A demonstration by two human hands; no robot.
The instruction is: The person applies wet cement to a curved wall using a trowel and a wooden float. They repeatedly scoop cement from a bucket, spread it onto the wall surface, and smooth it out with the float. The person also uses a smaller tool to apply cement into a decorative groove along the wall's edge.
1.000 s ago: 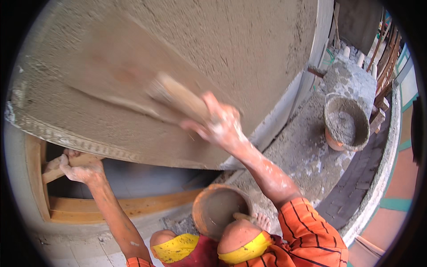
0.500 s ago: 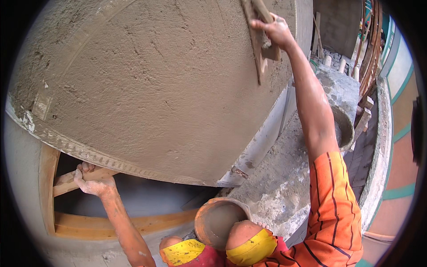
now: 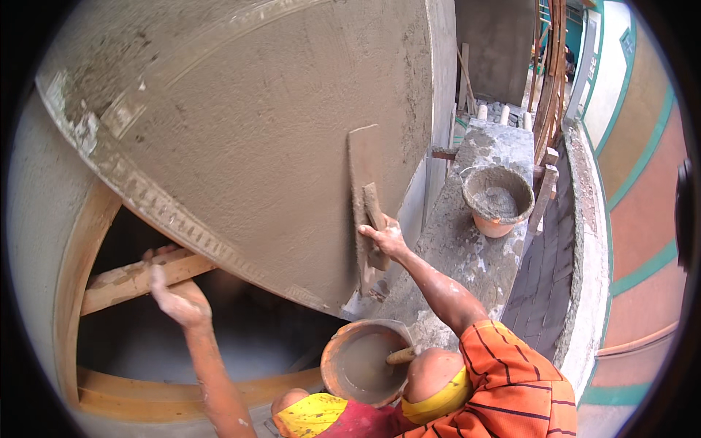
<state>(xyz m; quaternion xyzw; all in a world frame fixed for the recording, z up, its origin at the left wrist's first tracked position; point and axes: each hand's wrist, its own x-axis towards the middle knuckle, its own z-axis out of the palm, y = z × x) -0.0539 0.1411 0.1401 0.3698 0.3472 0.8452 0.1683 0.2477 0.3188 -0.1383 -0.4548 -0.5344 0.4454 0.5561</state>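
Right hand (image 3: 387, 238) — grip closed on the float (image 3: 361, 164), board along the plaster (image 3: 270, 153), presumably for even pressure; left hand (image 3: 184, 301) half-curled at the bar (image 3: 125, 285), probably for balance — hold unclear.

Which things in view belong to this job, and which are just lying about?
Likely the job's:
- float, in the right hand
- plastered wall
- near bucket
- far bucket of grey mix

Seemingly just lying about:
- brown poles at the back
- pale pipe-like pieces beyond the far bucket
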